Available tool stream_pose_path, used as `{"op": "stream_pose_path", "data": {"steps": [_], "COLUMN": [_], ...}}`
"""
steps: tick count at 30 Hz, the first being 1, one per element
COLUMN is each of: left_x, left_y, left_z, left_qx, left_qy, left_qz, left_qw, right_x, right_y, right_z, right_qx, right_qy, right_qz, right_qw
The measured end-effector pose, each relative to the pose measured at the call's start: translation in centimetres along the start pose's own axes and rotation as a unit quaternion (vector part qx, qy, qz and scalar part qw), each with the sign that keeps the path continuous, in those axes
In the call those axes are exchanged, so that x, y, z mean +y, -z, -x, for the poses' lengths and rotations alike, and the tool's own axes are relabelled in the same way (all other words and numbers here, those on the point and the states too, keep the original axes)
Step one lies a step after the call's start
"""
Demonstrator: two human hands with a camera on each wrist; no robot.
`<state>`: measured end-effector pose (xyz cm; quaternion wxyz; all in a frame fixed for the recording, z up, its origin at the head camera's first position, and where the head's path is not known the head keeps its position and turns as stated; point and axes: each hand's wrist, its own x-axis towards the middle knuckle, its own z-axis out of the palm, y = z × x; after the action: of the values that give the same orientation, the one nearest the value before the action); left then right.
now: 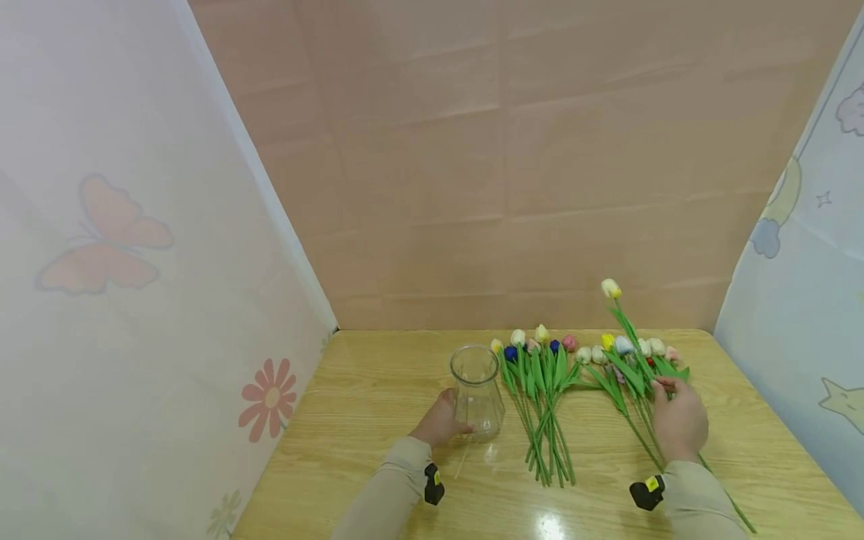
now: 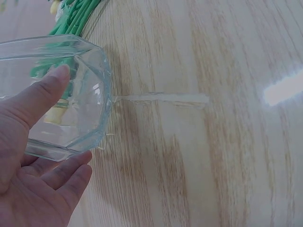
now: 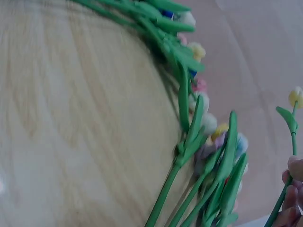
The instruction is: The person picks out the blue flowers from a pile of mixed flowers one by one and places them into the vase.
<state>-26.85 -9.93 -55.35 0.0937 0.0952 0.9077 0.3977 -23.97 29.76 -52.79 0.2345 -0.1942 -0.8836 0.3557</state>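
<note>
Lower centre: my left hand [image 1: 440, 421] grasps the glass vase [image 1: 476, 391], slippery, fragile; right hand [image 1: 678, 420] pinches 1 light, bendy tulip [image 1: 610, 289] mid-stem.

Wooden table [image 1: 378, 390] — beige panelled wall [image 1: 513, 150]

Left hand [image 1: 440, 421], right hand [image 1: 678, 420] gripping.

place: we read it as a staged craft booth | wooden table [image 1: 378, 390] boxed in by a plain tan back panel [image 1: 513, 165] | side curtains printed with a butterfly [image 1: 101, 240], flower [image 1: 270, 397], cartoon stars
</note>
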Motion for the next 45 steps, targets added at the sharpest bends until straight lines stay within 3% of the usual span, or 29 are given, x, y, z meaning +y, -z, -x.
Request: {"op": "stream_pose_path", "data": {"steps": [5,20,29,38,45], "left_x": [0.2,0.2,0.2,-0.6,-0.4], "left_y": [0.1,0.2,0.3,-0.1,0.0], "left_z": [0.0,0.1,0.1,-0.4,-0.2], "left_qx": [-0.004,-0.003,-0.008,-0.011,-0.009], "left_qy": [0.005,0.009,0.007,0.001,0.001], "left_qz": [-0.006,0.009,-0.009,0.009,0.010], "left_qw": [1.0000,0.9999,0.9999,0.9999,0.9999], "right_x": [2.1,5.0,4.6,4.4,1.8], "right_y": [0.6,0.4,0.7,0.7,0.5], "right_z": [0.1,1.5,1.5,1.2,1.0], "right_qx": [-0.019,-0.095,-0.121,-0.104,-0.110], "right_qy": [-0.028,-0.033,-0.030,-0.024,0.011], "right_qz": [0.010,0.047,0.046,0.054,0.059], "right_qw": [0.999,0.994,0.991,0.993,0.992]}}
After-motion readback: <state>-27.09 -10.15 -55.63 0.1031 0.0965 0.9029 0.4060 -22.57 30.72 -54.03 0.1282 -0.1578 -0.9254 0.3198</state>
